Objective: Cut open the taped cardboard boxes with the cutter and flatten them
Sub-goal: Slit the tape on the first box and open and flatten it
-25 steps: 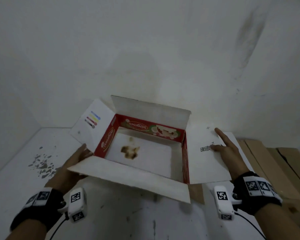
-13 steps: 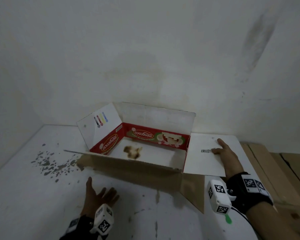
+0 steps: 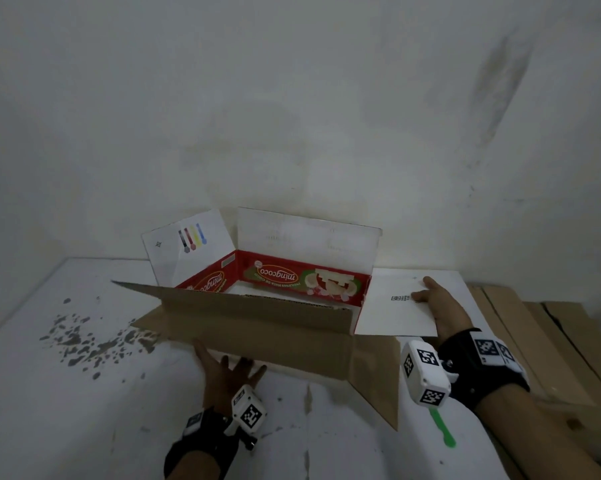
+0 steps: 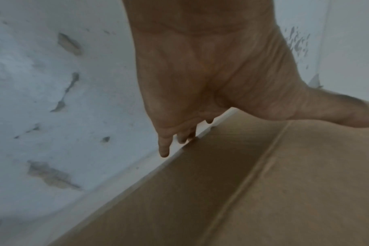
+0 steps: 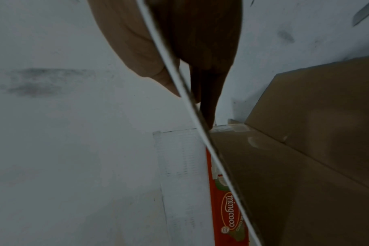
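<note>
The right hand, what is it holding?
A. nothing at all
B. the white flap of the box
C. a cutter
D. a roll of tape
B: in the head view the right hand pinches the white flap on the right side of the open box, thumb on top, and the right wrist view shows fingers under the flap.

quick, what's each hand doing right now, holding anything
Left hand: open, fingers spread at the lower edge of the box's brown front flap, gripping nothing.
Right hand: pinches the white side flap, thumb on top, fingers under.
</note>
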Available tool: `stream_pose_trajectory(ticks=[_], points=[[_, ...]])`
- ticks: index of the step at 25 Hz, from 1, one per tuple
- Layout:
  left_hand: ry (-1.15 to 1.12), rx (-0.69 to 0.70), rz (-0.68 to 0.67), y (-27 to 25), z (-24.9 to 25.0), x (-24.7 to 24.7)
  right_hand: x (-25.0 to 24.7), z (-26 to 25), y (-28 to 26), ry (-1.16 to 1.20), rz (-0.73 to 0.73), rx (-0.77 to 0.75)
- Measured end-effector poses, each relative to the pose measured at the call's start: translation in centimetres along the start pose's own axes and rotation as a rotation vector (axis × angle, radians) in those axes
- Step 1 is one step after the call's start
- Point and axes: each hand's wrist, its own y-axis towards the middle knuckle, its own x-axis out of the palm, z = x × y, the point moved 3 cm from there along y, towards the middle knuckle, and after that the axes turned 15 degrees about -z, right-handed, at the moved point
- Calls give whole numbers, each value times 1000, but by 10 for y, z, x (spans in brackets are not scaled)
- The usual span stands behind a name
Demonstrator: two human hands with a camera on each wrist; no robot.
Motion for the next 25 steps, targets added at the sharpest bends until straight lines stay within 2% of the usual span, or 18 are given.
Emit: stream_pose_trajectory(ticks=[3,6,9,12,13,15,19,21,22,23,25], points=[[-13,7,-19,-4,-12,4,0,-5,3,12,15,17],[153,64,14,-14,-10,0,0,-10,7,13,46,15],[247,26,126,-25,3,-11,7,-12,10,15,79,-10],[272,131,255,-41,18,-20,17,-15,12,-8,78,-75],[267,179,252,-48,22,-19,23,-18,10,15,55,-72],[201,239,153,-61,29,-10,33,-26,6,-40,71,-150],[-37,217,-46,-86,43,20,56,-47,-7,-499,133,-345],[-92,249,-91,-92,48,32,75,-56,-18,-975,32,-479],[-121,285,-110,-94,49,37,88,-60,-28,-1175,-72,-579],[-160,321,-123,-96,50,41,103,-62,-42,-1291,-234,-650],[-210,405,-171,-99,56,48,125,-63,-68,-1358,-552,-666]])
